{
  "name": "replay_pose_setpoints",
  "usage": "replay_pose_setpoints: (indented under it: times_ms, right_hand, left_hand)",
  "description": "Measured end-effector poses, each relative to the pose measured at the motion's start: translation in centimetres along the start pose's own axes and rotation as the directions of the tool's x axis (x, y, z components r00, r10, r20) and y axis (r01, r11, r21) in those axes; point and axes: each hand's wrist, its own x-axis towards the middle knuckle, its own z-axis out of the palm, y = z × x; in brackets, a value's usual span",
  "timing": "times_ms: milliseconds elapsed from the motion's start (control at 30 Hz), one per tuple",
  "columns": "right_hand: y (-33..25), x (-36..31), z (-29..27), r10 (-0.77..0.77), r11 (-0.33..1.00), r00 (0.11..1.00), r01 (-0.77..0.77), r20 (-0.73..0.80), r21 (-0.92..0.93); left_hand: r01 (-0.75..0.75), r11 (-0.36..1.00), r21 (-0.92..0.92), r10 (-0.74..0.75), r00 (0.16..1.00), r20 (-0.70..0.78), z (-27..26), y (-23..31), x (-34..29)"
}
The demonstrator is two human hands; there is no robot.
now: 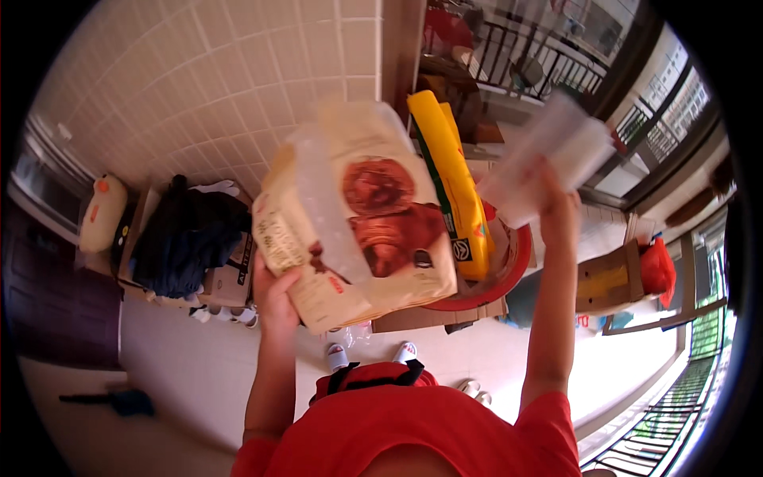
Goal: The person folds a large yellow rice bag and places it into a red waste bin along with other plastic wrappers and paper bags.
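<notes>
My left hand grips the lower left corner of a large cream food bag, its thumb over the front. The bag is tilted and printed with reddish-brown food pictures; a whitish translucent strip runs down its front. My right hand is raised to the right, closed on a translucent white plastic sheet or bag, blurred by motion. Between the two hands a long yellow package with a green edge leans upright in a red basin. The cream bag hides part of the basin.
Dark clothes are heaped on cardboard boxes at the left, beside a cream plush toy. A cardboard box with a red bag stands at the right. A tiled wall and glass doors rise ahead; shoes lie on the floor.
</notes>
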Motion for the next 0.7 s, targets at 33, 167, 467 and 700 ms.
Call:
replay_pose_setpoints:
  times_ms: [33, 167, 467, 700]
  right_hand:
    - [-1.9, -1.4, 0.8, -0.038, 0.996, 0.999, 0.038, 0.006, 0.076]
    - [-5.2, -8.5, 6.5, -0.130, 0.988, 0.990, 0.125, 0.054, 0.087]
    - [4.6, -9.0, 13.7, -0.002, 0.987, 0.971, 0.042, 0.241, -0.158]
    - [8.3, -9.8, 14.9, 0.390, 0.911, 0.816, -0.274, 0.428, -0.308]
  left_hand:
    - [-0.017, 1.000, -0.008, 0.017, 1.000, -0.023, 1.1, -0.4, 0.0]
    - [-0.008, 1.000, 0.014, 0.009, 0.999, -0.049, 2.2, -2.4, 0.2]
    - [-0.024, 0.999, -0.041, 0.025, 0.999, 0.028, 3.5, -2.7, -0.1]
    - [-0.124, 0.991, -0.049, 0.128, 0.988, 0.083, 3.0, -3.5, 0.0]
